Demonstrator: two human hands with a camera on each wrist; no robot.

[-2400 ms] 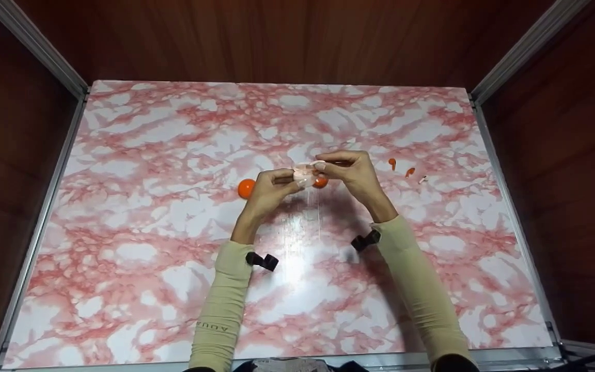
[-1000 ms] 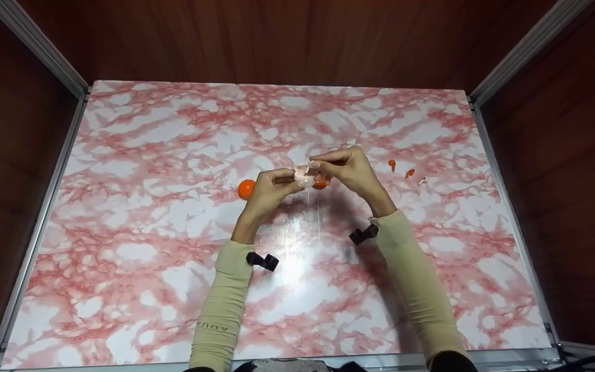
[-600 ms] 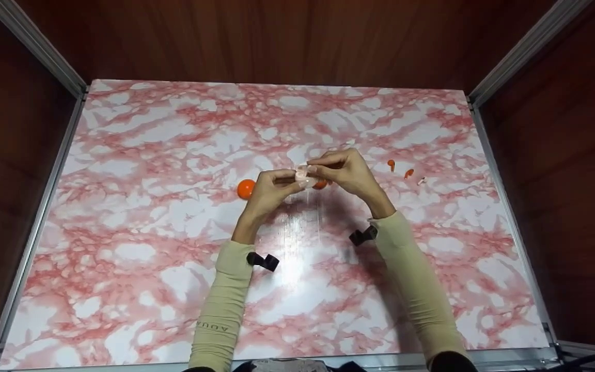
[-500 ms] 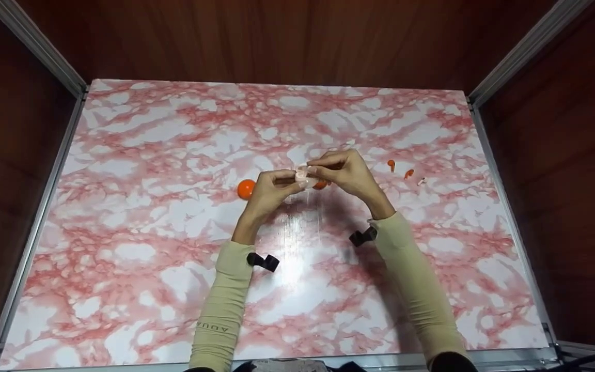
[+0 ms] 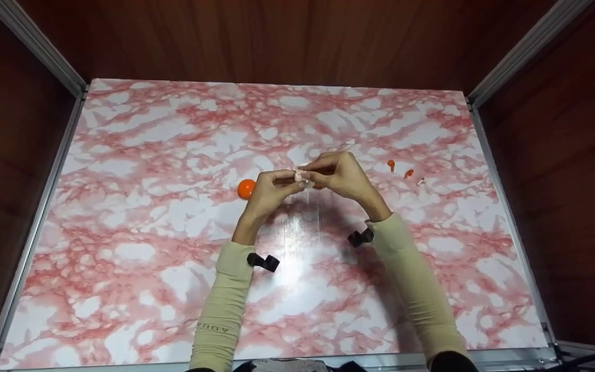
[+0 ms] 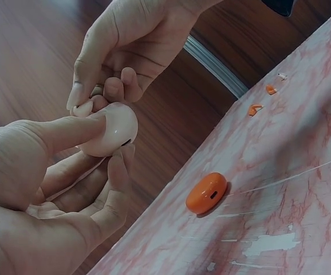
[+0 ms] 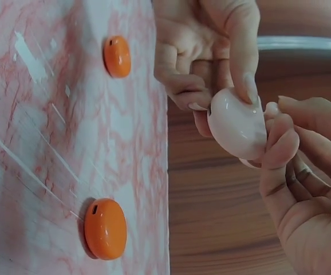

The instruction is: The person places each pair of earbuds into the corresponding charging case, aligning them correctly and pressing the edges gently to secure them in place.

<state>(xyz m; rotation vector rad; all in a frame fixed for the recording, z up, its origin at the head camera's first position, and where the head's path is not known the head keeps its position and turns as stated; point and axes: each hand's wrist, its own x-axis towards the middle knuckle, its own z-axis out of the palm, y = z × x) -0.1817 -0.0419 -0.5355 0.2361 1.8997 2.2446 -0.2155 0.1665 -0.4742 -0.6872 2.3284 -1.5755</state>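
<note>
A glossy pale pink earbud charging case (image 6: 117,133) is held up off the table by my left hand (image 5: 271,192), thumb on one side and fingers on the other. At the case's far edge my right hand (image 5: 343,175) pinches a small pale earbud (image 6: 82,109) between thumb and fingertips. That earbud (image 7: 273,107) is partly covered by the fingers in the right wrist view. Whether it sits inside the case cannot be seen. An orange charging case (image 5: 246,189) lies just left of my left hand. A second orange case (image 5: 319,186) shows partly beneath my right hand.
On the right of the marbled table (image 5: 173,289) lie two orange earbuds, one upper (image 5: 391,165) and one lower (image 5: 409,174), with a white earbud (image 5: 421,181) beside them. Dark wood panels (image 5: 277,41) with metal edging stand around the table's back and sides.
My right hand has moved left and slightly down toward the pink case, bringing the pinched earbud up against it. The left hand has stayed almost still, and the things on the table have not moved.
</note>
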